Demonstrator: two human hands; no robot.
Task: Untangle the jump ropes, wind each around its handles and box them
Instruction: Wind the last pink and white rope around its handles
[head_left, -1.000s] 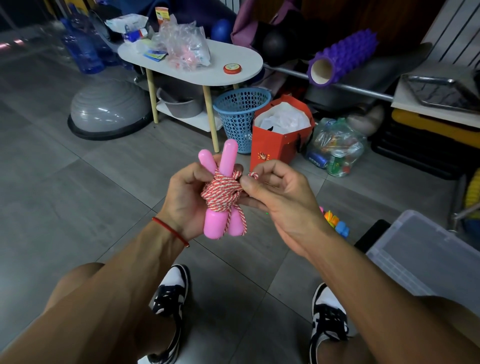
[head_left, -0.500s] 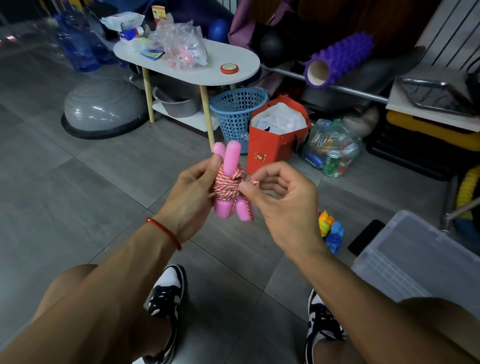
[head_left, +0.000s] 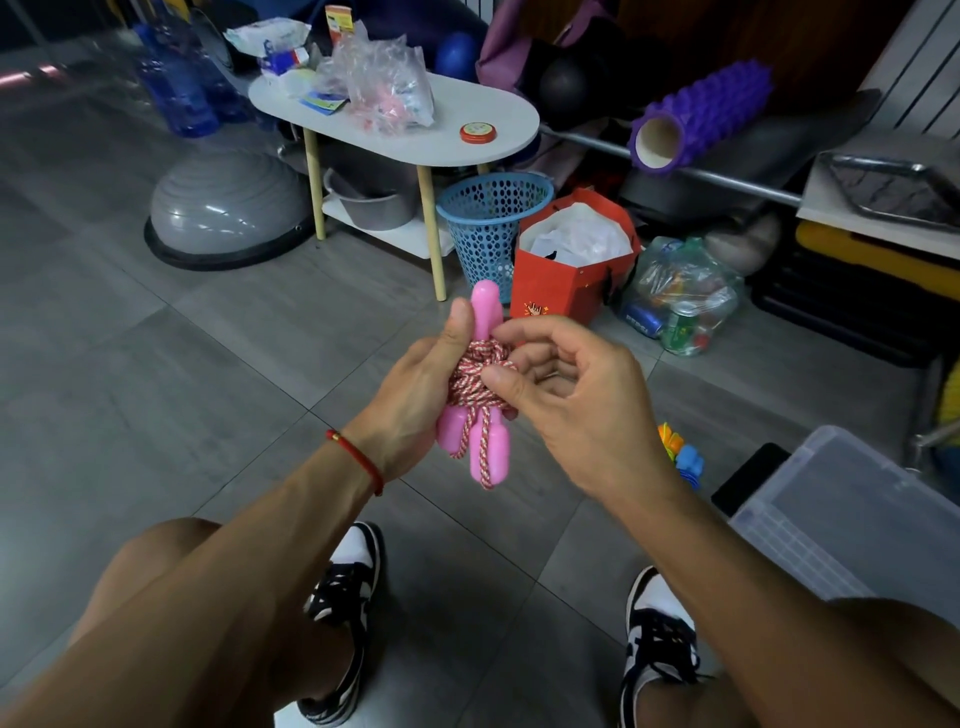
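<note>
A clear plastic box (head_left: 852, 525) sits on the grey floor (head_left: 156, 374) at the person's right. In front of the knees, the left hand (head_left: 415, 384) grips the pink handles (head_left: 485, 447) upright with its thumb along them. The right hand (head_left: 566, 395) pinches the red-and-white rope (head_left: 475, 371) wound around them.

I see a grey tiled floor (head_left: 156, 395). At eleven o'clock sits a grey balance dome (head_left: 223, 208), beside a white oval table (head_left: 415, 140). At twelve o'clock stand a blue basket (head_left: 493, 223) and a red paper bag (head_left: 566, 270). At four o'clock a clear plastic box (head_left: 852, 525) rests beside a dark phone (head_left: 748, 478).
</note>
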